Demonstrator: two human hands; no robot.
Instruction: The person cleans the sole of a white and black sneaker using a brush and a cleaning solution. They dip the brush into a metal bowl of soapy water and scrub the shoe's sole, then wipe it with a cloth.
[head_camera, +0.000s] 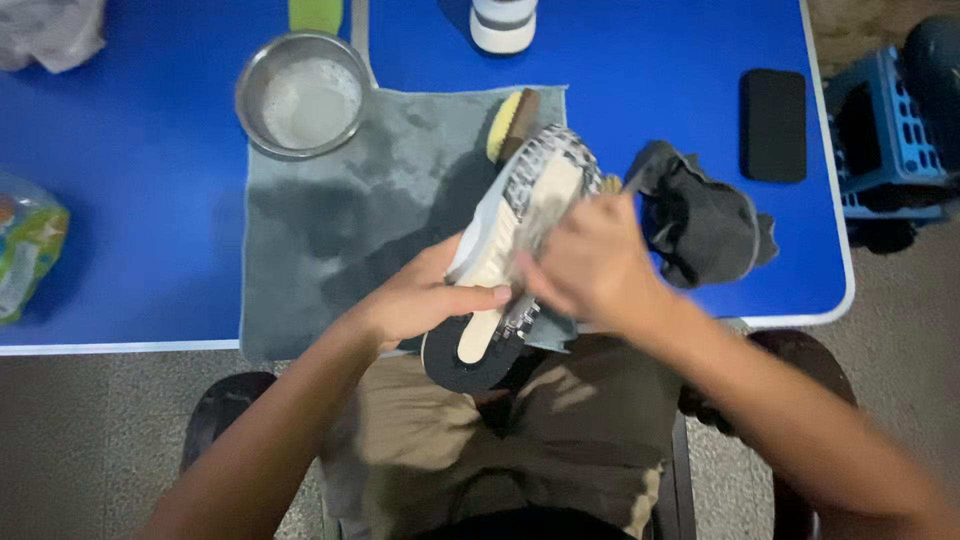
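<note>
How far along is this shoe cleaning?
Set out: a bowl of foamy water, a damp grey towel, and a brush lying aside. In hand: left hand steadies the shoe, sole up, right hand rubs it. Left: second shoe stands untouched.

Shiny metal bowl (302, 92), fuzzy grey cloth towel (340, 220), smooth glossy blue desk (150, 180), matt rubber-soled shoe (520, 250).

A blue bench (150, 200) carries a grey towel (330, 230). A steel bowl (303, 95) of cloudy liquid sits on the towel's far left corner. A brush (512, 122) lies further right on the towel, a crumpled dark cloth (705, 225) beside it, and a black rectangular pad (773, 125) near the right edge. A blue crate (885, 135) stands on the floor.
</note>
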